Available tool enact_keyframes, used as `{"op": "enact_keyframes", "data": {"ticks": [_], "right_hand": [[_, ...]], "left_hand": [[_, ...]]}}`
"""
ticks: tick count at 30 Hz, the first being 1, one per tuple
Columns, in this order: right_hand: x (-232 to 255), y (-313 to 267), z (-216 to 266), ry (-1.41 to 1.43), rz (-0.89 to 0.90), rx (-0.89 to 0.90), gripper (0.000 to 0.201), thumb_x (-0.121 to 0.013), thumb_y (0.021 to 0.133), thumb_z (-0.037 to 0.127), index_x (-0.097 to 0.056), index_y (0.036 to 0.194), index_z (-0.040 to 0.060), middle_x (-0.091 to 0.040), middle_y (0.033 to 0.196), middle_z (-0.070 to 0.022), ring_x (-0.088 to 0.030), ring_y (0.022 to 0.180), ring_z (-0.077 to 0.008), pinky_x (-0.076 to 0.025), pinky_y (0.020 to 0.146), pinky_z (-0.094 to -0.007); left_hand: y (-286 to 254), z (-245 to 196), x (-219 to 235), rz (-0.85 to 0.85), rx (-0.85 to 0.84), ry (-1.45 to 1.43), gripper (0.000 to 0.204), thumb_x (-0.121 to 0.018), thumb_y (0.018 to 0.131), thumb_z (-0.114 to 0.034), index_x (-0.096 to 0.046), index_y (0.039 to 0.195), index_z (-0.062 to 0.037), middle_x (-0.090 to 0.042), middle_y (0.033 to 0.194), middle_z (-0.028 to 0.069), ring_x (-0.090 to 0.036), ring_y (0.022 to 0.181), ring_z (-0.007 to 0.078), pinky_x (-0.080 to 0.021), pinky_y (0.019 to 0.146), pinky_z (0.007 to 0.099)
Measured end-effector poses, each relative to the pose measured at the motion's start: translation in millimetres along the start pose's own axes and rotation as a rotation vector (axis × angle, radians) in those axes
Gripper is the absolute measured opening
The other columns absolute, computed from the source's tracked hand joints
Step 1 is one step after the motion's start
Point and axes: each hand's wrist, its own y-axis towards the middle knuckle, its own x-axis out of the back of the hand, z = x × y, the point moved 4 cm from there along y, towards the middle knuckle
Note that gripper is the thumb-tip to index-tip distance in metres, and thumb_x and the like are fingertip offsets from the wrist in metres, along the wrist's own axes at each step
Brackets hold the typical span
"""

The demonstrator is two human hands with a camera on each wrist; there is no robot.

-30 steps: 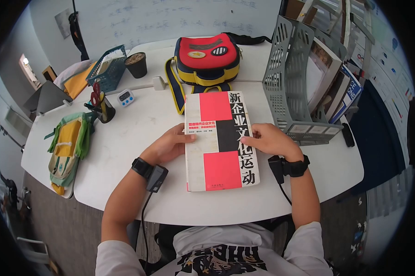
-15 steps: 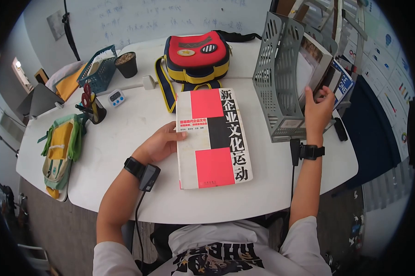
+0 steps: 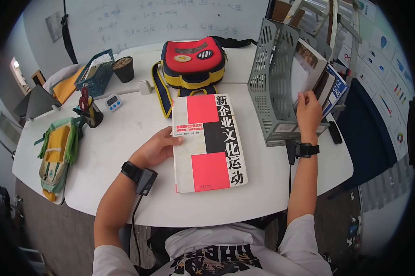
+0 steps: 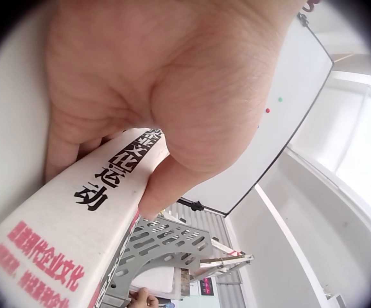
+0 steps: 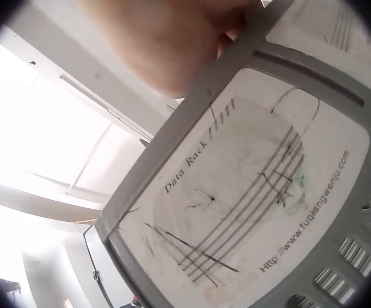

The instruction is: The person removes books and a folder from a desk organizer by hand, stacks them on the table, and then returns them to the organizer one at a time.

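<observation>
A thick white book with pink and black squares and large black Chinese characters lies face up near the table's front. My left hand grips its spine side, thumb on the front cover. In the left wrist view the hand wraps the printed spine, fingers on the far side. Over at the grey file rack, my right hand has bent fingertips right at the front edges of the books inside. The right wrist view shows that hand above the rack's labelled front, its fingertips hidden; I cannot tell whether they pinch anything.
Behind the book stands a red, navy and yellow backpack. Leftward are a white timer, a pen holder with scissors, a green and yellow pencil case, a potted plant and a blue basket.
My right hand has left the book's right edge and reached rightward to the rack, then shifted slightly along the books there with its fingers more bent. The left hand keeps its grip.
</observation>
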Motion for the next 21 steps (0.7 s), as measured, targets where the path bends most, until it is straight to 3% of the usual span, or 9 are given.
{"op": "enact_keyframes", "data": {"ticks": [3, 6, 8, 9, 12, 14, 17, 19, 21], "right_hand": [[10, 0, 3, 0.125, -0.097, 0.065, 0.016, -0.063, 0.090, 0.021, -0.061, 0.088, 0.0058, -0.064, 0.074, -0.0139, -0.064, 0.068, -0.0345, -0.048, 0.060, -0.0412], [39, 3, 17, 0.248, -0.301, 0.127, 0.011, -0.062, 0.092, 0.014, -0.062, 0.090, 0.0037, -0.066, 0.075, -0.0114, -0.065, 0.066, -0.0249, -0.049, 0.062, -0.0338], [57, -3, 23, 0.437, -0.503, 0.131, 0.011, -0.060, 0.095, 0.009, -0.062, 0.088, 0.0008, -0.066, 0.076, -0.0069, -0.062, 0.068, -0.0134, -0.048, 0.064, -0.0271], [64, -6, 28, 0.512, -0.536, 0.143, 0.013, -0.058, 0.097, 0.010, -0.059, 0.091, -0.0021, -0.065, 0.082, -0.0057, -0.061, 0.076, -0.0088, -0.049, 0.068, -0.0236], [70, -13, 32, 0.753, -0.632, 0.215, 0.016, -0.057, 0.098, 0.013, -0.054, 0.098, -0.0025, -0.065, 0.089, -0.0089, -0.062, 0.079, -0.0115, -0.049, 0.070, -0.0229], [74, -19, 47, 0.771, -0.584, 0.181, 0.019, -0.056, 0.099, 0.014, -0.048, 0.105, -0.0024, -0.064, 0.096, -0.0126, -0.063, 0.085, -0.0145, -0.054, 0.074, -0.0267], [74, -24, 64, 1.062, -0.485, 0.096, 0.018, -0.055, 0.099, 0.013, -0.046, 0.105, -0.0012, -0.063, 0.098, -0.0140, -0.064, 0.089, -0.0165, -0.060, 0.076, -0.0343], [70, -24, 66, 1.231, -0.298, 0.100, 0.018, -0.053, 0.099, 0.014, -0.045, 0.106, -0.0004, -0.062, 0.100, -0.0150, -0.065, 0.089, -0.0192, -0.062, 0.077, -0.0405], [69, -29, 80, 1.323, -0.241, 0.069, 0.017, -0.053, 0.099, 0.015, -0.046, 0.105, 0.0009, -0.063, 0.099, -0.0141, -0.066, 0.086, -0.0188, -0.061, 0.075, -0.0387]], "left_hand": [[0, 1, 2, 0.009, 0.006, -0.009, 0.073, -0.067, 0.087, -0.014, -0.026, 0.143, 0.0063, -0.046, 0.140, 0.0172, -0.049, 0.128, 0.0257, -0.036, 0.110, 0.0399], [1, 2, 4, 0.009, -0.021, 0.015, 0.067, -0.065, 0.090, -0.016, -0.027, 0.140, 0.0071, -0.048, 0.136, 0.0190, -0.053, 0.123, 0.0240, -0.042, 0.105, 0.0396], [4, 4, 6, 0.050, -0.028, 0.015, 0.066, -0.065, 0.090, -0.017, -0.027, 0.139, 0.0069, -0.049, 0.135, 0.0185, -0.053, 0.122, 0.0239, -0.043, 0.104, 0.0396], [4, 3, 6, 0.049, -0.027, 0.016, 0.066, -0.065, 0.090, -0.017, -0.027, 0.139, 0.0069, -0.049, 0.135, 0.0185, -0.053, 0.122, 0.0239, -0.043, 0.104, 0.0396], [3, 3, 5, 0.028, 0.016, -0.004, 0.073, -0.067, 0.087, -0.015, -0.025, 0.143, 0.0063, -0.046, 0.140, 0.0171, -0.048, 0.128, 0.0255, -0.035, 0.111, 0.0392], [1, 1, 2, 0.033, 0.013, -0.003, 0.073, -0.067, 0.088, -0.016, -0.025, 0.143, 0.0057, -0.046, 0.140, 0.0169, -0.049, 0.128, 0.0248, -0.036, 0.110, 0.0390], [0, 1, 1, 0.030, 0.003, -0.014, 0.073, -0.067, 0.088, -0.016, -0.025, 0.144, 0.0049, -0.046, 0.140, 0.0164, -0.049, 0.128, 0.0243, -0.036, 0.110, 0.0388], [1, 2, 2, 0.038, -0.013, -0.011, 0.070, -0.066, 0.089, -0.017, -0.025, 0.142, 0.0056, -0.047, 0.138, 0.0172, -0.051, 0.125, 0.0243, -0.040, 0.107, 0.0389], [2, 1, 1, 0.047, -0.033, -0.006, 0.067, -0.064, 0.091, -0.018, -0.026, 0.141, 0.0063, -0.048, 0.136, 0.0180, -0.054, 0.122, 0.0242, -0.044, 0.104, 0.0389]]}}
